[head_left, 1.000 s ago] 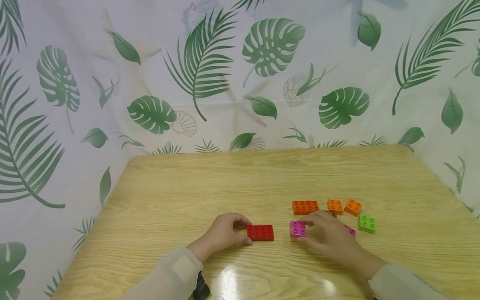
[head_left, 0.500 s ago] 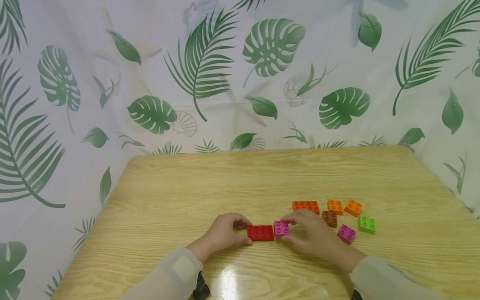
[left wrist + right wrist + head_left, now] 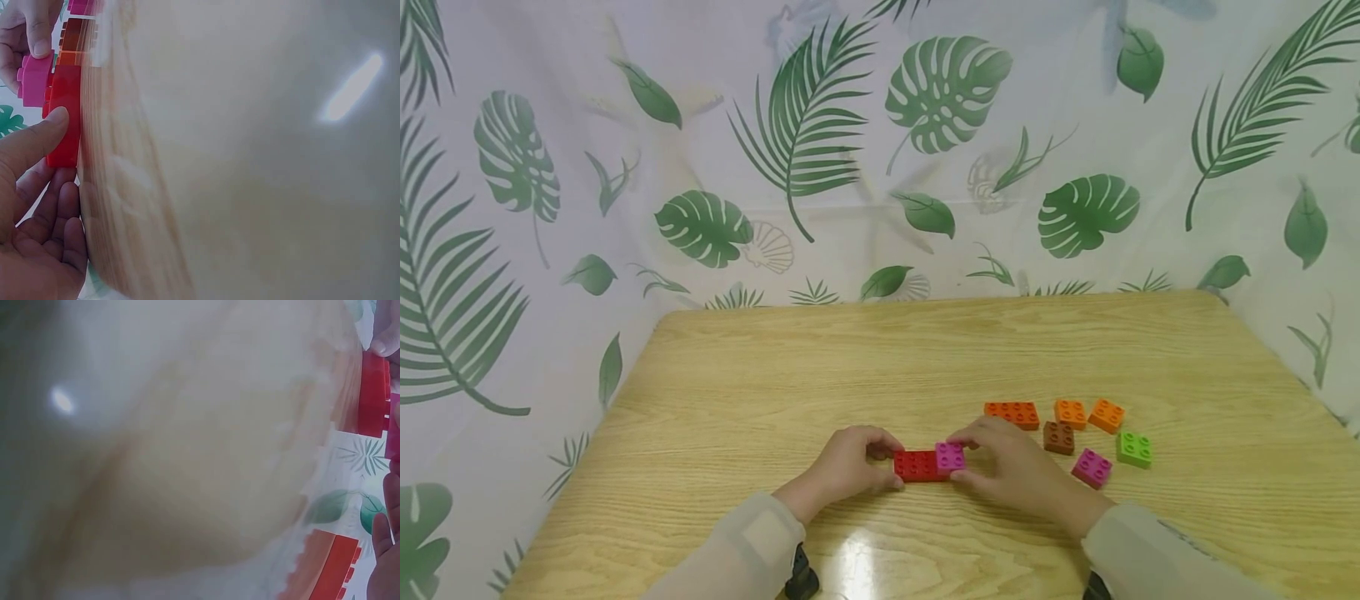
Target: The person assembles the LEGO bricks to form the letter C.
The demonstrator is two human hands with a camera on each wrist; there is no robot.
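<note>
Pink brick [image 3: 950, 457] pinched by right hand [image 3: 1009, 467], red brick [image 3: 915, 467] by left hand [image 3: 854, 463]; long orange brick [image 3: 1018, 412], brown brick [image 3: 1059, 438] just beyond.

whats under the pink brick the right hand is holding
The right end of the red brick; the pink brick juts past it. In the head view, studs directly beneath are covered.

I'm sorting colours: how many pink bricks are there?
2: held pink brick in the right hand, partly over the red brick; loose pink brick on the table, near the green brick.
</note>
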